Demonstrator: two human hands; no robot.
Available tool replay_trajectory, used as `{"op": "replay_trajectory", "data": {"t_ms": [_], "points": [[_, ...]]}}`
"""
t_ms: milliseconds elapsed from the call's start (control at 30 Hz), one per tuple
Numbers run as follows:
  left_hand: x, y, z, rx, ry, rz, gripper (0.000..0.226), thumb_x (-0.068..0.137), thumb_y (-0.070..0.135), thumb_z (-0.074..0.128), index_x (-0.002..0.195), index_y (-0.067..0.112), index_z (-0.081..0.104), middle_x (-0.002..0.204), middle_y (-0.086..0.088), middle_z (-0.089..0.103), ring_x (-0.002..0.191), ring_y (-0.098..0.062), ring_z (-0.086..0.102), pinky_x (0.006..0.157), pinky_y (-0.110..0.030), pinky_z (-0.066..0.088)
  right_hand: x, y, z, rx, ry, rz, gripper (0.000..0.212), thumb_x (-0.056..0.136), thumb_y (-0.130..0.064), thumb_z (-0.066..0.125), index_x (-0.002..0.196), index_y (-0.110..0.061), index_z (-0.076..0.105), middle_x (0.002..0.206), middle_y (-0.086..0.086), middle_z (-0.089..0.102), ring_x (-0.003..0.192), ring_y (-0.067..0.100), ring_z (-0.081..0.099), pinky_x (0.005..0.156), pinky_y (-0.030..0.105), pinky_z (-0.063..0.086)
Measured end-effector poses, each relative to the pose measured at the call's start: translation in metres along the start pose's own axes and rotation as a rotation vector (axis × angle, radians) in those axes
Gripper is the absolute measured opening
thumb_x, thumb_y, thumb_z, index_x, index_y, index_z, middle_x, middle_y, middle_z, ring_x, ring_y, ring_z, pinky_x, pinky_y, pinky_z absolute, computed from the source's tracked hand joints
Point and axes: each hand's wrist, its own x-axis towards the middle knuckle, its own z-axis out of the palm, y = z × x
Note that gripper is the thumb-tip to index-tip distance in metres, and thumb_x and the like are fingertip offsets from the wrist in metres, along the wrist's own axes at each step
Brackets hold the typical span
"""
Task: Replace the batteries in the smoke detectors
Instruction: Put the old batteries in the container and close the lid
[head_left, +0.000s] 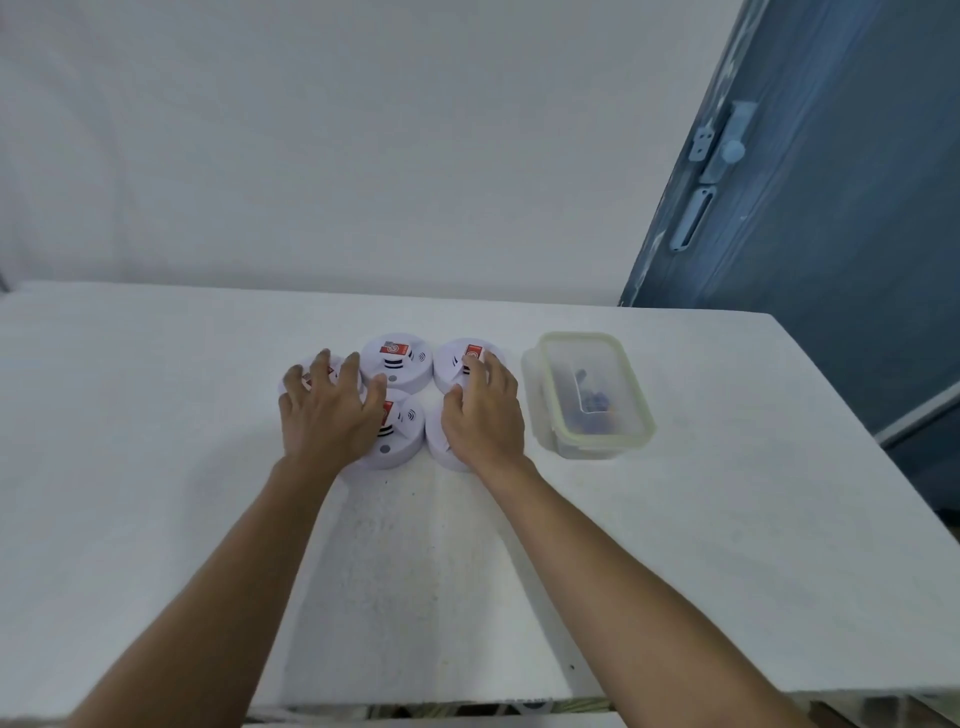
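Several round white smoke detectors with red labels sit clustered mid-table. My left hand (330, 410) lies with spread fingers over the back-left detector (338, 370) and partly covers the front-left detector (402, 436). The back-middle detector (397, 364) is uncovered. My right hand (483, 410) rests on the front-right detector (440, 448), with its fingertips touching the back-right detector (454, 364). Neither hand grips anything. A clear lidded plastic box (592, 395) holding small dark batteries stands just right of the detectors.
The white table (156, 415) stretches wide to the left and toward me. Its right edge drops off beyond the box. A white wall stands behind, and a dark blue door (810, 208) with a latch is at the back right.
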Motion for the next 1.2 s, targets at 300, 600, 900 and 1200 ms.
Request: {"op": "replay_trajectory", "data": {"t_ms": [300,600,900,1200], "points": [[0.004,-0.004,-0.001,0.035,-0.048,0.024,0.048,0.097,0.051,0.037,0.138,0.029,0.048,0.15,-0.005,0.037,0.135,-0.045,0.023,0.109,-0.055,0.026,0.001,-0.003,-0.005,0.087,-0.027,0.035,0.048,0.101,-0.024,0.044,0.147,-0.013,0.043,0.161,0.008,0.03,0.146,0.029,0.026,0.114,0.045,0.033],[0.001,0.028,-0.002,0.081,-0.009,0.064,0.053,0.093,0.059,0.035,0.137,0.032,0.046,0.156,-0.005,0.029,0.146,-0.033,0.012,0.112,-0.061,0.006,0.012,0.005,-0.078,-0.066,0.03,-0.01,0.037,0.092,-0.02,0.053,0.128,-0.021,0.061,0.133,0.003,0.063,0.128,0.025,0.05,0.107,0.038,0.031],[0.011,0.035,0.006,0.198,-0.193,0.172,0.066,0.088,0.076,0.018,0.148,0.048,0.02,0.164,0.004,0.007,0.148,-0.036,0.006,0.108,-0.071,-0.001,0.013,0.053,-0.113,-0.323,-0.193,0.243,0.061,0.096,-0.062,0.034,0.154,-0.047,0.024,0.169,-0.005,0.006,0.153,0.038,-0.003,0.116,0.067,0.01],[0.013,0.032,0.014,0.226,-0.156,0.181,0.057,0.091,0.066,0.02,0.144,0.049,0.026,0.163,0.003,0.011,0.145,-0.032,0.02,0.107,-0.074,0.002,0.019,0.038,-0.097,-0.373,-0.172,0.233,0.064,0.098,-0.057,0.035,0.157,-0.045,0.016,0.17,0.0,0.002,0.152,0.044,-0.004,0.113,0.067,0.017]]}}
